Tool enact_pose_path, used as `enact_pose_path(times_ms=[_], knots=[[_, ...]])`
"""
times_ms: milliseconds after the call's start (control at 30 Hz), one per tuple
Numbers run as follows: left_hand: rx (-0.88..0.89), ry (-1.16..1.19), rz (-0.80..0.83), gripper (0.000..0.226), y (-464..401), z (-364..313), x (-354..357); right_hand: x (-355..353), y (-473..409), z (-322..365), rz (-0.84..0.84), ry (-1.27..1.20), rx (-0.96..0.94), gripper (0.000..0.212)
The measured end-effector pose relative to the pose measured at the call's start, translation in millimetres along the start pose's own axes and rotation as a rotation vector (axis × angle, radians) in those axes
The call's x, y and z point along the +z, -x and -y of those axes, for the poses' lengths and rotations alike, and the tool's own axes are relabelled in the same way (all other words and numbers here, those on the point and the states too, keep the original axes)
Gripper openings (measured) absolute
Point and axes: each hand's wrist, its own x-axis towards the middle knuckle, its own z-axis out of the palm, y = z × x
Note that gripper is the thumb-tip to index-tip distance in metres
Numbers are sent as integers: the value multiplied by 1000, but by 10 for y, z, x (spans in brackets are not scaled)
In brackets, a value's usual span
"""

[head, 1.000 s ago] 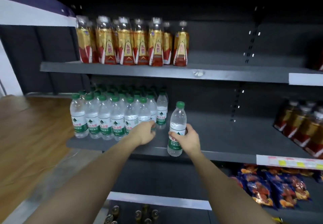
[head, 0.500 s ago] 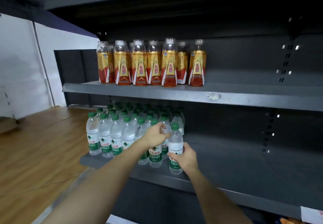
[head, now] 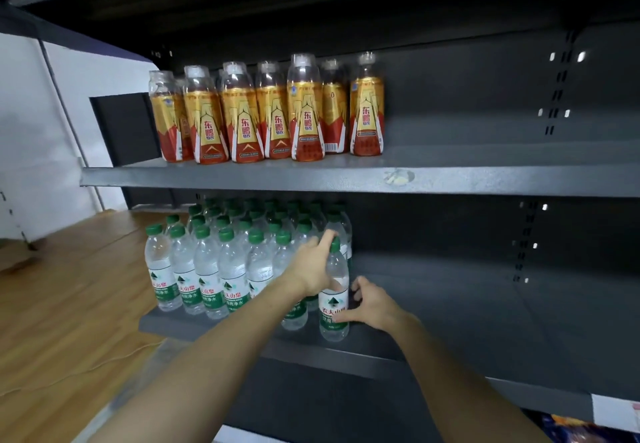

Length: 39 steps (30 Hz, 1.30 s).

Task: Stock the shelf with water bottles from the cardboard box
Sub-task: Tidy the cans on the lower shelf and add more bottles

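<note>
A clear water bottle (head: pixel 333 304) with a green cap stands near the front of the middle shelf (head: pixel 457 307), at the right end of a block of several like water bottles (head: pixel 207 269). My right hand (head: pixel 372 304) grips its lower part from the right, thumb on the label. From the left, my left hand (head: pixel 311 271) lies against its upper part, with the index finger stretched up to the cap. The cardboard box is out of view.
Several gold-and-red drink bottles (head: pixel 270 113) stand on the upper shelf (head: pixel 485 179). The right part of the middle shelf is bare grey metal. A wooden floor (head: pixel 69 321) and a white wall (head: pixel 31 131) lie to the left. Snack bags (head: pixel 588 428) peek in at the bottom right.
My right hand has carried the bottle left and back until it stands against the block. My left hand has moved from a neighbouring bottle onto this one. The camera has moved closer.
</note>
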Motion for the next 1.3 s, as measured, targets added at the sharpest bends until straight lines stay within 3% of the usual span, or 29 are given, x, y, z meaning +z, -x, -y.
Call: enact_pose_path(times_ms=[200,300,500,833,1100,1300], knots=[[-19,-95,-41,97,-112,-103,30,-120,-184,-1,55,262,-28,88],[-27,-129,-57,98,-198,-111,61,-116,-273,25,48,283,-43,87],[-52,-363,-203,78,-391,-70,168,-76,-441,-39,21,269,-31,94],[36,-290,-31,104,-679,90,29,-117,-647,-190,15,187,-98,79],[48,-317,-11,97,-638,176,43,-119,-820,-237,22,117,-71,90],[25,-336,33,99,-632,119,44,-125,-875,-154,33,202,-99,53]])
